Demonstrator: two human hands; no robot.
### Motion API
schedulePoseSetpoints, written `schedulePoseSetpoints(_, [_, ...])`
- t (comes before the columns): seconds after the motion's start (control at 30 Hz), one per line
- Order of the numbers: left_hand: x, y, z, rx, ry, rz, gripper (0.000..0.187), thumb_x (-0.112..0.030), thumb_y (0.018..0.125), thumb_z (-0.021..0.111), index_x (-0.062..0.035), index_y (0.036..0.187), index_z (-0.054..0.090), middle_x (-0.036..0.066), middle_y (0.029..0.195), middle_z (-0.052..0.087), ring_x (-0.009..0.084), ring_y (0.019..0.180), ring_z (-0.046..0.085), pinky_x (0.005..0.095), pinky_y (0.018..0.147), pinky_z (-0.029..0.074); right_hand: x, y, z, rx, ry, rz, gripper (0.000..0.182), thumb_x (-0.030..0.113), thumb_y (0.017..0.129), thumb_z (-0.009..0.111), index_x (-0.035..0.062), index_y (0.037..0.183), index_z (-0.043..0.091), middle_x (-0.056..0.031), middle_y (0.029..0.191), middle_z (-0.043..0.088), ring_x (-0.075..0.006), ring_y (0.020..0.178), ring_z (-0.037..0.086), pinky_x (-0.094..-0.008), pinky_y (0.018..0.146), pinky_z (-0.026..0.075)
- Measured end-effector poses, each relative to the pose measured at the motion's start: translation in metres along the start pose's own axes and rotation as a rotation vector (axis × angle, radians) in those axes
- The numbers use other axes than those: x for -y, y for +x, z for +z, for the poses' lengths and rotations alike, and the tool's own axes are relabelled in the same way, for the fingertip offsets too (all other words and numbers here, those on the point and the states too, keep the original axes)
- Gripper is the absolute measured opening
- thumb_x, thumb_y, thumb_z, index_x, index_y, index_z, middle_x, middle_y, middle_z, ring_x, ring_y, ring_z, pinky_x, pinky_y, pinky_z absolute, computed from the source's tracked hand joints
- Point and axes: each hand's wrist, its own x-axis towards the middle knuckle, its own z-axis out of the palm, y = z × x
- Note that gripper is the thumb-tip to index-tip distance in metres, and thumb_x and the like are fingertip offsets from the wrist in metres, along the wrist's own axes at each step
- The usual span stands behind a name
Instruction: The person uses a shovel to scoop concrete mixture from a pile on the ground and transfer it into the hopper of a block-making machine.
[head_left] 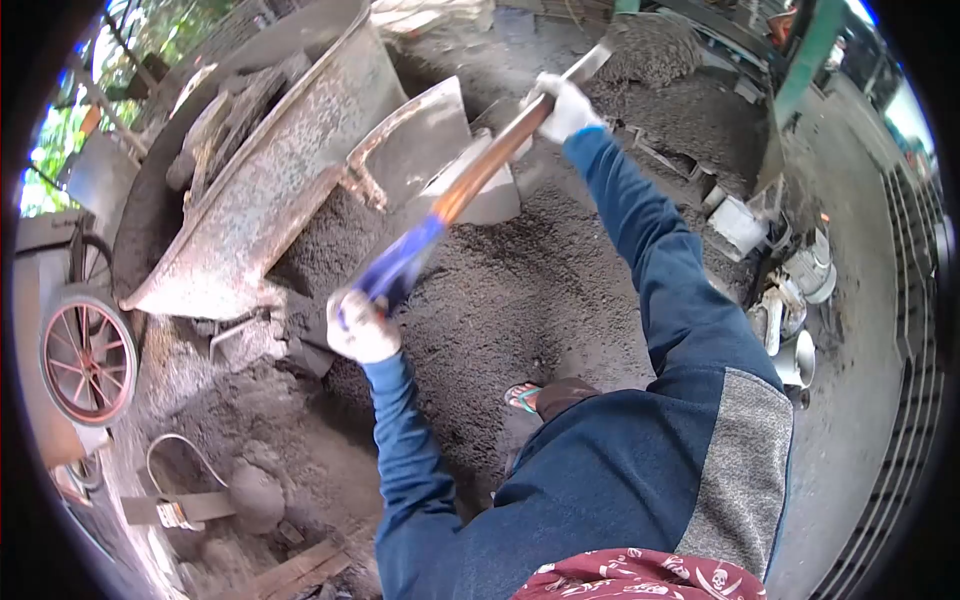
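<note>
I hold a shovel (480, 178) slantwise across the view, with a brown wooden shaft and a blue grip end that is smeared by motion. My left hand (363, 328), in a white glove, is closed around the blue end at lower left. Farther up, my right hand (566, 110), also gloved in white, wraps the shaft close to the metal end. Only a narrow, blurred strip of the blade (590, 63) shows beyond that hand. Dark, grainy sand-like material (500, 290) covers the ground beneath the shovel. A mound of it (655, 48) lies near the blade.
A large rusty metal trough (290, 150) leans at left, with a curved metal piece (415, 145) beside it. A red-rimmed wheel (88, 355) stands far left. White containers (738, 228) and a white cup (797, 358) lie at right. My sandalled foot (522, 397) is below.
</note>
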Motion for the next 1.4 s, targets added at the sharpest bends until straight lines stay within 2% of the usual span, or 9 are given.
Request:
schedulePoseSetpoints(0.17, [-0.138, -0.020, 0.086, 0.488, 0.037, 0.958, 0.048, -0.033, 0.062, 0.087, -0.0098, 0.098, 0.067, 0.006, 0.095, 0.064, 0.0297, 0.091, 0.061, 0.0490, 0.085, 0.048, 0.107, -0.080, -0.041, -0.099, 0.096, -0.040, 0.017, 0.022, 0.093, 0.065, 0.0065, 0.097, 0.059, -0.0076, 0.087, 0.063, -0.0231, 0.082, 0.064, -0.0377, 0.083, 0.054])
schedulePoseSetpoints(0.3, [-0.083, -0.131, 0.052, 0.667, 0.043, 0.558, 0.051, -0.035, 0.076, 0.082, -0.0046, 0.112, 0.063, 0.013, 0.104, 0.066, 0.0330, 0.093, 0.064, 0.0455, 0.088, 0.050, 0.110, -0.260, -0.063, -0.257, -0.166, 0.180, 0.025, 0.027, 0.094, 0.064, 0.0047, 0.102, 0.058, -0.0082, 0.082, 0.061, -0.0226, 0.069, 0.063, -0.0400, 0.068, 0.056])
schedulePoseSetpoints(0.37, [0.018, -0.223, 0.007, 0.572, -0.033, -0.502, 0.041, -0.020, 0.068, 0.082, -0.0020, 0.103, 0.070, 0.019, 0.098, 0.069, 0.0341, 0.090, 0.069, 0.0388, 0.080, 0.056, 0.106, -0.347, -0.077, -0.347, -0.166, 0.319, 0.026, 0.028, 0.094, 0.065, 0.0050, 0.103, 0.059, -0.0079, 0.083, 0.063, -0.0223, 0.073, 0.064, -0.0392, 0.068, 0.057])
schedulePoseSetpoints(0.4, [0.090, -0.256, -0.036, 0.771, 0.442, 0.308, 0.029, -0.012, 0.075, 0.075, -0.0052, 0.103, 0.070, 0.017, 0.094, 0.071, 0.0353, 0.088, 0.069, 0.0410, 0.077, 0.058, 0.110, -0.388, -0.086, -0.370, -0.175, 0.423, 0.026, 0.029, 0.094, 0.066, 0.0053, 0.104, 0.060, -0.0081, 0.087, 0.066, -0.0222, 0.075, 0.066, -0.0381, 0.069, 0.057])
schedulePoseSetpoints(0.47, [0.118, -0.323, -0.130, 1.185, 0.927, -0.438, 0.016, -0.014, 0.085, 0.065, -0.0106, 0.099, 0.070, 0.018, 0.097, 0.072, 0.0346, 0.093, 0.070, 0.0478, 0.078, 0.057, 0.121, -0.453, -0.116, -0.411, -0.368, 0.491, 0.028, 0.031, 0.093, 0.066, 0.0066, 0.106, 0.062, -0.0079, 0.090, 0.068, -0.0215, 0.079, 0.067, -0.0368, 0.070, 0.056])
schedulePoseSetpoints(0.57, [0.156, -0.425, -0.305, 1.931, 1.193, -0.398, 0.031, -0.036, 0.078, 0.070, -0.0158, 0.102, 0.069, 0.016, 0.096, 0.073, 0.0359, 0.091, 0.070, 0.0488, 0.079, 0.056, 0.154, -0.514, -0.128, -0.413, -0.557, 0.564, 0.028, 0.031, 0.093, 0.066, 0.0089, 0.109, 0.063, -0.0060, 0.096, 0.070, -0.0197, 0.082, 0.069, -0.0348, 0.070, 0.056])
schedulePoseSetpoints(0.8, [0.090, -0.399, -0.358, 1.448, 1.119, -1.495, 0.027, -0.037, 0.083, 0.066, -0.0119, 0.092, 0.068, 0.013, 0.086, 0.069, 0.0313, 0.081, 0.068, 0.0455, 0.074, 0.055, 0.169, -0.577, -0.138, -0.624, -0.477, 0.490, 0.023, 0.014, 0.089, 0.068, 0.0020, 0.107, 0.060, -0.0059, 0.089, 0.065, -0.0185, 0.077, 0.066, -0.0341, 0.070, 0.057])
schedulePoseSetpoints(1.17, [0.219, -0.279, 0.215, 1.171, 0.068, -1.034, 0.032, -0.039, 0.088, 0.065, -0.0072, 0.082, 0.064, 0.008, 0.073, 0.064, 0.0253, 0.064, 0.064, 0.0412, 0.063, 0.055, 0.107, -0.610, -0.175, -0.929, -0.366, 0.308, 0.049, 0.004, 0.077, 0.070, -0.0106, 0.122, 0.059, -0.0087, 0.097, 0.066, -0.0176, 0.086, 0.064, -0.0312, 0.080, 0.052])
schedulePoseSetpoints(1.4, [-0.066, -0.293, 0.516, 1.539, -0.812, -1.339, 0.044, -0.053, 0.096, 0.058, -0.0116, 0.110, 0.056, 0.007, 0.094, 0.065, 0.0266, 0.076, 0.064, 0.0460, 0.075, 0.055, 0.153, -0.605, -0.100, -0.950, -0.730, 0.248, 0.055, 0.001, 0.070, 0.070, -0.0049, 0.124, 0.061, -0.0069, 0.104, 0.067, -0.0149, 0.093, 0.062, -0.0296, 0.087, 0.050])
